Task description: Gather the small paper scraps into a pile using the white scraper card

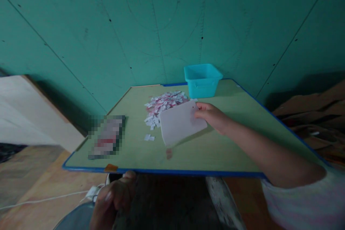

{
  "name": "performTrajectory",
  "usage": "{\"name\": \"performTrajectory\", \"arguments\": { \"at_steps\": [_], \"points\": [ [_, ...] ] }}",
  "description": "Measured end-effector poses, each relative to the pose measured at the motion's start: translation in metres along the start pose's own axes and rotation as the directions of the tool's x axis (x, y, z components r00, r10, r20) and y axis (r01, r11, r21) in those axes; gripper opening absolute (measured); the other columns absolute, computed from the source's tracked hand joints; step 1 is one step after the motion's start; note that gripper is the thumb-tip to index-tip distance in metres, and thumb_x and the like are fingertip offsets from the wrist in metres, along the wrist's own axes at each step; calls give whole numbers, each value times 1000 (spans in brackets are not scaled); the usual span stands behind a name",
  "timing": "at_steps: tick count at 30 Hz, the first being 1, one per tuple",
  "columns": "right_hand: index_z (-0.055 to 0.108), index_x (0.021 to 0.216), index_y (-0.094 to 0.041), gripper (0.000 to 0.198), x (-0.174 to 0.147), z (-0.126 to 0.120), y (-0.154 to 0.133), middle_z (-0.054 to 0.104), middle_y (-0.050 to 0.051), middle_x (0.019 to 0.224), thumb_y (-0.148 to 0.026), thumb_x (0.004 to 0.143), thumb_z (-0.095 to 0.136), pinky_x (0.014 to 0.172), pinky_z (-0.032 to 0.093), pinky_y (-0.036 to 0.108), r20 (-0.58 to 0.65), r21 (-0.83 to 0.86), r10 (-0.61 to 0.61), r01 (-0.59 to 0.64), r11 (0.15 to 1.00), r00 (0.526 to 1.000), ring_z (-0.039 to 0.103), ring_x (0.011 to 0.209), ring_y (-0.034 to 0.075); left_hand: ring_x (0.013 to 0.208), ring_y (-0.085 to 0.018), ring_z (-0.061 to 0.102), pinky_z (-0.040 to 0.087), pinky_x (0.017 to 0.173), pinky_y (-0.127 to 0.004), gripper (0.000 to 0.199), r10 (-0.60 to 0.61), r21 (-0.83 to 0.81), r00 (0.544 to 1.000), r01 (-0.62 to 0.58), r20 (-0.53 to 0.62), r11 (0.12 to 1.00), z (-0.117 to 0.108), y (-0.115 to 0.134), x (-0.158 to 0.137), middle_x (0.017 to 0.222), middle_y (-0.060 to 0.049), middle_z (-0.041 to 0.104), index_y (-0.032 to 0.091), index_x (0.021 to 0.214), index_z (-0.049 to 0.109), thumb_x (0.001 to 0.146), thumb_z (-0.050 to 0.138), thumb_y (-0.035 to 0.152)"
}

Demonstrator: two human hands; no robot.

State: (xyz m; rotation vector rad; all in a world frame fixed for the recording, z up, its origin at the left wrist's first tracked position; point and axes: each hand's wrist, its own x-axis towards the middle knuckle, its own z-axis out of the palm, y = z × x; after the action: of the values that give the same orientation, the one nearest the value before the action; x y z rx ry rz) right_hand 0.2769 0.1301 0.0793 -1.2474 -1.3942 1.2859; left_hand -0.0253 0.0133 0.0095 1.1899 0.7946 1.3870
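Note:
My right hand [206, 113] reaches in from the right and grips the right end of a thin white board [180, 122] with rounded corners and a small dark hole near its upper edge. The board is tilted over the table, in front of a heap of small white and pinkish paper pieces [165, 102], and hides part of it. Two or so loose pieces [149, 137] lie nearer the front. My left hand [115, 194] is low, by the table's front edge, fingers curled. What it holds, if anything, is hidden.
A turquoise plastic basket [203, 88] stands at the back of the table [229, 154], near the green wall [161, 25]. A blurred-out flat packet [107, 138] lies at the left. Cardboard [315, 100] is piled at right. A white cable [54, 198] runs at lower left.

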Motion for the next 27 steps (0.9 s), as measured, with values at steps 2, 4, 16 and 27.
{"name": "performTrajectory", "arguments": {
  "at_steps": [2,4,16,27],
  "points": [
    [58,75,-17,18,-1,-1,-1,61,0,64,-17,59,48,48,35,22,-18,10,14,-14,1000,1000,50,53,11,50,-20,53,45,58,-35,25,3,-8,1000,-3,-8,1000,-1,-1,-1,37,0,49,25,48,63,69,56,37],
    [57,74,-17,18,-2,0,-1,61,-1,63,-17,58,48,47,35,21,0,5,29,-29,1000,1000,50,53,10,49,-19,52,45,57,-35,26,11,-14,1000,-11,-18,1000,-1,0,-1,37,0,50,25,48,62,70,55,37],
    [56,79,-19,20,4,5,9,62,1,75,-20,62,46,55,38,24,-53,-42,-74,72,997,996,54,65,14,47,-19,50,44,58,-36,27,69,-71,997,-72,-38,995,21,6,5,38,1,46,22,46,58,69,54,35],
    [53,78,-20,15,8,-1,13,59,0,72,-23,66,45,54,37,23,-159,-109,-170,154,982,972,52,65,13,47,-20,51,44,59,-39,26,-21,-71,1000,21,9,997,-1,-2,-3,37,0,46,23,48,62,69,54,37]
  ]
}}
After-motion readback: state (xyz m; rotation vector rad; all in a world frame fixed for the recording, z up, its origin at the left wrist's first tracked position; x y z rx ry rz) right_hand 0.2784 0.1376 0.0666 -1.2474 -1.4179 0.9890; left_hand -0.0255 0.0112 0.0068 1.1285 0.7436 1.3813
